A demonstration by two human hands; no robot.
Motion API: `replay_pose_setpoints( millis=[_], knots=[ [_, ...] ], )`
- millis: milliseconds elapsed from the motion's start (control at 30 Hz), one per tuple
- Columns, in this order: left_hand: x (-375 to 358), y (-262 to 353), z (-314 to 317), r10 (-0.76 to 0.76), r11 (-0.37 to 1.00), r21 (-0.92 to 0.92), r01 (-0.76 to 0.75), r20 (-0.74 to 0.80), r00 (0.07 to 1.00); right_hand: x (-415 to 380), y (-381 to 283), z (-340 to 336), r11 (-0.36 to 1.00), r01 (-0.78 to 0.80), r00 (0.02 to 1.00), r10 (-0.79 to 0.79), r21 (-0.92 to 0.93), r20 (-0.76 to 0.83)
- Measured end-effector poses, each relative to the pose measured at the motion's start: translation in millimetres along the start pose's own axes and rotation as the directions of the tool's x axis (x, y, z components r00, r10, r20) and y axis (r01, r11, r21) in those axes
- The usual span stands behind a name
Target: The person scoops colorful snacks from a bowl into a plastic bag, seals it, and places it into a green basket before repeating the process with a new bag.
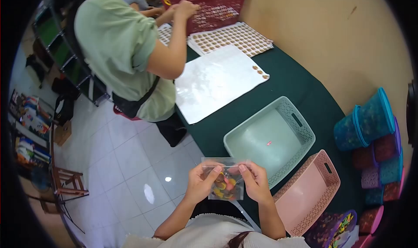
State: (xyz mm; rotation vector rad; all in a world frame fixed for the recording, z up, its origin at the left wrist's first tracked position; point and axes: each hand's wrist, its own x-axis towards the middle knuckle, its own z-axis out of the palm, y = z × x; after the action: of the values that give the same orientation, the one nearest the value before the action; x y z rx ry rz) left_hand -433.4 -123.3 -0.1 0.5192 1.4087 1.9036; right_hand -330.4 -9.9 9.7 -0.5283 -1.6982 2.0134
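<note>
A small clear zip bag [225,191] hangs upright in front of my body, with several yellow, pink and dark round pieces inside that look like candies. My left hand [203,181] pinches the bag's upper left side between thumb and fingers. On the opposite side, my right hand [256,181] pinches its upper right corner, thumb toward me. Just beyond the bag lies a pale green plastic basket [248,137] with a small red-and-white scrap on its bottom. Right of my right hand stands a pink plastic basket [300,195].
A co-worker in a green shirt [117,39] stands at the table's [296,78] far left. White sheets [217,80], some with rows of brown pieces, lie near a maroon basket [217,8]. Stacked tubs [374,117] and a purple-rimmed container [339,228] stand at right.
</note>
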Motion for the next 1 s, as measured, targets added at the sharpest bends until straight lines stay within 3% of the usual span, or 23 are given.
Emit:
replay_pose_setpoints(
  millis=[33,100,167,233,333,400,500,567,633,700,767,800,867,967,1000],
  knots=[
    [9.3,-2.8,2.2,-0.017,1.0,-0.004,0.017,0.021,1.0,3.6,-3.0,-5.2,0.994,0.024,0.998,-0.03,-0.104,-0.05],
    [29.3,-7.3,4.0,0.072,0.996,-0.062,-0.06,0.209,0.975,9.2,-1.8,-16.0,0.992,0.023,0.984,-0.044,-0.124,-0.175],
    [44.6,-0.1,15.4,0.016,1.0,0.002,-0.017,0.302,0.953,12.4,-4.5,-30.6,0.93,0.077,0.964,-0.161,-0.358,-0.21],
    [62.0,2.6,29.6,0.09,0.964,0.212,-0.161,0.312,0.946,11.7,-14.0,-40.8,0.934,0.04,0.948,-0.148,-0.356,-0.28],
    [88.8,5.0,52.0,0.024,0.966,0.224,-0.13,0.423,0.906,11.0,-27.4,-44.5,0.956,0.052,0.894,-0.174,-0.29,-0.413],
    [106.9,7.5,62.6,-0.01,0.968,0.218,-0.125,0.53,0.848,12.7,-29.7,-44.8,0.962,0.107,0.825,-0.227,-0.252,-0.518],
    [137.8,12.4,73.0,-0.09,0.973,0.212,-0.094,0.718,0.69,19.9,-26.2,-39.9,0.969,0.119,0.662,-0.24,-0.217,-0.71],
    [157.6,6.9,73.6,0.117,0.951,0.066,-0.301,0.826,0.551,30.0,-20.4,-29.6,0.933,0.078,0.562,-0.333,-0.352,-0.757],
    [174.7,6.8,74.4,0.078,0.965,0.069,-0.253,0.846,0.528,41.3,-17.3,-20.0,0.903,0.011,0.52,-0.372,-0.429,-0.769],
    [185.6,13.3,77.1,-0.085,0.986,0.155,-0.069,0.801,0.592,54.8,-16.5,-11.2,0.899,0.014,0.45,-0.397,-0.438,-0.8],
    [196.8,10.0,75.8,-0.121,0.981,0.183,-0.063,0.835,0.536,64.7,-18.8,-7.3,0.864,-0.054,0.35,-0.454,-0.501,-0.819],
    [199.8,9.2,77.4,-0.076,0.983,0.145,-0.113,0.881,0.468,67.9,-18.6,-5.2,0.814,-0.123,0.273,-0.522,-0.567,-0.808],
    [206.6,4.5,79.6,0.014,0.974,0.058,-0.218,0.949,0.314,67.7,-7.1,-8.1,0.806,-0.144,0.225,-0.538,-0.574,-0.812],
    [196.6,24.7,86.3,0.058,0.96,0.023,-0.279,0.959,0.277,65.9,-7.8,-7.0,0.815,-0.116,0.145,-0.552,-0.568,-0.821],
    [199.6,28.8,86.6,0.078,0.94,-0.004,-0.341,0.976,0.205,64.2,-9.9,-5.1,0.817,-0.135,0.13,-0.546,-0.56,-0.828]
  ],
)
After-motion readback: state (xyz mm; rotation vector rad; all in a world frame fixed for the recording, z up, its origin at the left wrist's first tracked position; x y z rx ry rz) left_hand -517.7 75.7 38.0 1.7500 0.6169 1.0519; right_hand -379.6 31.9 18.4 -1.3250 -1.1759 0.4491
